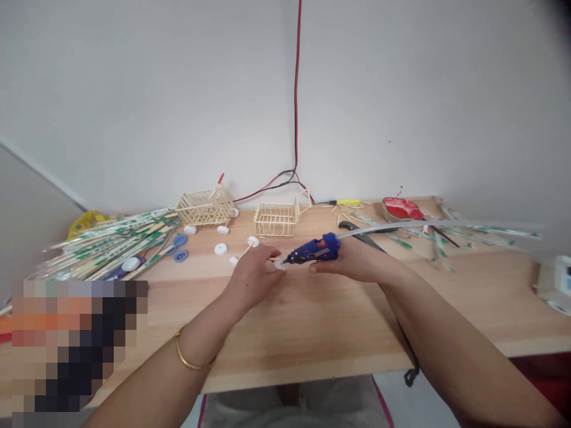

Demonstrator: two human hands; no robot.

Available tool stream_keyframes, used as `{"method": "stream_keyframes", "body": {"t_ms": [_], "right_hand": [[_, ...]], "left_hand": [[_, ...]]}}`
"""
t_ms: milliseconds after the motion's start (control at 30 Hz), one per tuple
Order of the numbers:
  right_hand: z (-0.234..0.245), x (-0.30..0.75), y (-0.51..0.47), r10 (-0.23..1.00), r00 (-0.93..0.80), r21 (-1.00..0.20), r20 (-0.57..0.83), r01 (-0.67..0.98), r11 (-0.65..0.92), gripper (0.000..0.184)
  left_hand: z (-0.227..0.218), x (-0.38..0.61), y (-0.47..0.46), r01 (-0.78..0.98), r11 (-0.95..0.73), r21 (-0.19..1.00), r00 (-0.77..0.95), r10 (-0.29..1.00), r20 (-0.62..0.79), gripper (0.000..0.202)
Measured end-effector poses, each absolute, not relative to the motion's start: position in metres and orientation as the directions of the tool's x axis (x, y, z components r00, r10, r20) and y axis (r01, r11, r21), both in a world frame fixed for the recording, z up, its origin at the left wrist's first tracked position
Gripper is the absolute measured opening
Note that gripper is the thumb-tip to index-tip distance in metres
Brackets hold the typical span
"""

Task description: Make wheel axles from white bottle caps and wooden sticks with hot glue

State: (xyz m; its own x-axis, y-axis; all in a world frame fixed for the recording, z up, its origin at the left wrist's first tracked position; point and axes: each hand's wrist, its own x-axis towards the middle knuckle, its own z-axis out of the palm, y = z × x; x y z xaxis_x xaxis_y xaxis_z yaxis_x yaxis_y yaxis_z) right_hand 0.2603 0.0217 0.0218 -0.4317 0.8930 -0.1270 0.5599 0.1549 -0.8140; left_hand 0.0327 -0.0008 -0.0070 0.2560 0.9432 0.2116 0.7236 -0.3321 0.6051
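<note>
My right hand (352, 257) is wrapped round a blue hot glue gun (319, 248), and a long clear glue stick (379, 226) trails from its back. The gun's nozzle touches or nearly touches a white wheel (281, 263). Closed beside it, my left hand (254, 276) pinches a thin wooden stick (273, 259) whose end meets that wheel. Another stick with a white wheel (253, 241) shows just beyond my left fingers; whether it is gripped too is hidden. Behind my hands stands a small wooden-stick cart frame (275, 220) without wheels.
A second stick cart (205, 208) with white wheels stands at the back left. Nearby lie a loose white wheel (220, 249), blue wheels (181, 255) and packed chopsticks (116, 241). A yellow-handled tool (348, 202), black-handled pliers (363, 236) and a red dish (402, 208) lie right.
</note>
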Motion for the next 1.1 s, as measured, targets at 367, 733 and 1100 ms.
{"method": "stream_keyframes", "body": {"t_ms": [367,733,1100], "right_hand": [[0.019,0.258,0.021,0.867,-0.479,-0.780,-0.135,0.591,0.204,0.029],[0.027,0.250,0.008,0.905,-0.418,-0.588,-0.082,0.753,0.295,0.027],[0.034,0.244,0.002,0.912,-0.406,-0.503,-0.052,0.800,0.328,0.017]], "left_hand": [[-0.008,0.033,-0.002,0.729,-0.358,0.583,0.283,0.934,0.220,0.015],[-0.011,0.034,0.000,0.777,-0.407,0.481,0.332,0.913,0.237,0.013],[-0.014,0.033,0.000,0.785,-0.400,0.472,0.332,0.916,0.225,0.015]]}}
